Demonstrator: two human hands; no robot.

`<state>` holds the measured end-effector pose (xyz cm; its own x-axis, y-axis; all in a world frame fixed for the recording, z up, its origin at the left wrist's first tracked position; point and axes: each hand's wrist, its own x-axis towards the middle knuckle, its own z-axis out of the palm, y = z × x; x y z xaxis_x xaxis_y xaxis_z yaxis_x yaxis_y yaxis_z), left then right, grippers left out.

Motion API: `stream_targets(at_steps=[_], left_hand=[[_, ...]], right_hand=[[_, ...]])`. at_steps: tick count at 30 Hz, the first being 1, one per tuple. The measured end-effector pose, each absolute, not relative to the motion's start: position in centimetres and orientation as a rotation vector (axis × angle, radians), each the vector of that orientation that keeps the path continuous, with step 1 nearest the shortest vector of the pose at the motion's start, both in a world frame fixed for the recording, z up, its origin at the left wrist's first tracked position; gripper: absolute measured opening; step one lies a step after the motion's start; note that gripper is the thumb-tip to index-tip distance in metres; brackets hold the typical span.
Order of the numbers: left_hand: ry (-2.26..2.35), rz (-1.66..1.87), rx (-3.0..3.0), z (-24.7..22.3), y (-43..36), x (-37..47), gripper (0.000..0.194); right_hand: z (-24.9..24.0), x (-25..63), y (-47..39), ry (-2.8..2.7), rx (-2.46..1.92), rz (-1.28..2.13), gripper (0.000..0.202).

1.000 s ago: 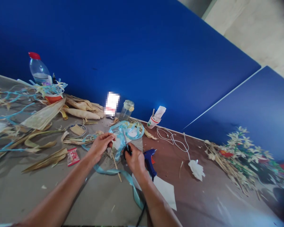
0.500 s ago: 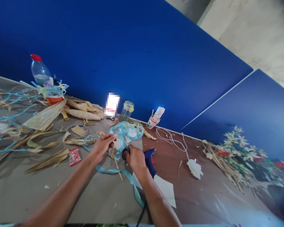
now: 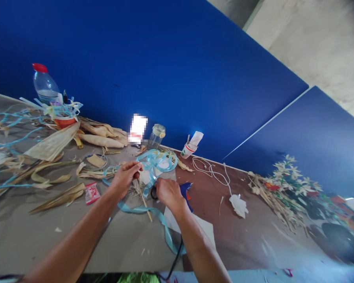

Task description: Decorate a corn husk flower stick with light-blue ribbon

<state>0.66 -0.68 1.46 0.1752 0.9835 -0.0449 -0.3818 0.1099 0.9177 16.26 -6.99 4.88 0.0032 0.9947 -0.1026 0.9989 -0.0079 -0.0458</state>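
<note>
My left hand (image 3: 126, 177) is closed in a pinch at the edge of a light blue ribbon (image 3: 162, 169), which lies in loose loops just beyond my fingers. Its fingertips seem to hold a bit of this ribbon, though the exact grip is small to see. My right hand (image 3: 168, 192) is wrapped around scissors with black handle loops (image 3: 153, 193); the blades are mostly hidden near the ribbon. A long tail of ribbon runs toward the table's front edge. Below my hands lies a thin wooden stick (image 3: 146, 206). A blue glue gun (image 3: 186, 193) rests beside my right wrist.
Dried husks (image 3: 103, 137), a red packet (image 3: 92, 193) and a red-capped bottle (image 3: 47, 84) are on the left. A glass jar (image 3: 157, 136) and a paper cup (image 3: 188, 149) stand by the blue partition (image 3: 165, 59). White cable (image 3: 214, 175) and flowers (image 3: 289, 177) lie right.
My right hand has shifted slightly left and up, with the scissors nearer the ribbon. My left hand stays pinched. The whole view has moved a little.
</note>
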Motion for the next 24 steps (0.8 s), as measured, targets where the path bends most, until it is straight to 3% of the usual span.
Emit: stream_targets(at_steps=[9, 13, 18, 24], left_hand=[[0.773, 1.235, 0.85, 1.6, -0.5, 0.5, 0.022], [0.706, 1.238, 0.802, 1.7, -0.5, 0.4, 0.019], [0.696, 1.264, 0.758, 2.2, -0.6, 0.2, 0.021], [0.666, 1.407, 0.626, 2.9, -0.1, -0.5, 0.021]], right_hand=[[5.3, 16.0, -7.2, 2.453, 2.315, -0.133, 0.03], [4.0, 13.7, -7.0, 2.693, 2.149, -0.319, 0.031], [2.1, 11.9, -6.1, 2.606, 2.097, -0.265, 0.022], [3.3, 14.0, -4.4, 2.536, 2.3, -0.194, 0.019]])
